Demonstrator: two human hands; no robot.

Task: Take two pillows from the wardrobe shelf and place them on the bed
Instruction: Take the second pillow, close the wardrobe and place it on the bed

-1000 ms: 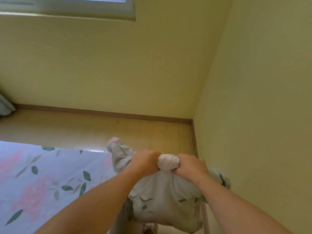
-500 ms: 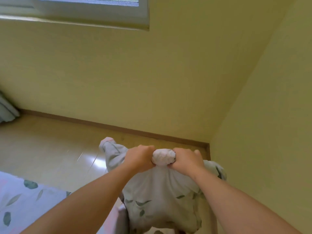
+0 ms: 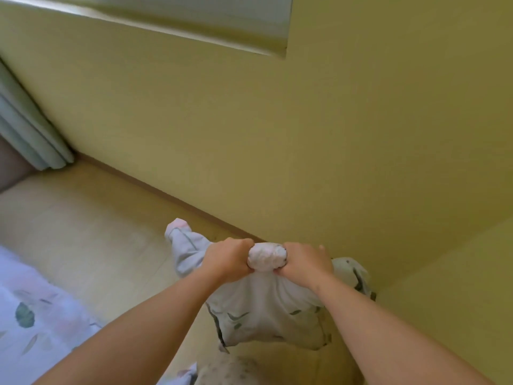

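Both hands gripped one pillow point(image 3: 266, 309) at lower centre of the frame. The left hand point(image 3: 229, 259) and right hand point(image 3: 304, 262) were clenched on its bunched top edge, a white knob of filling bulging between them. Its lower part hung behind the forearms, partly hidden. The bed point(image 3: 36, 309) was cut off at lower left, its leaf print blurred. A curtain point(image 3: 30, 126) hung at the left edge.
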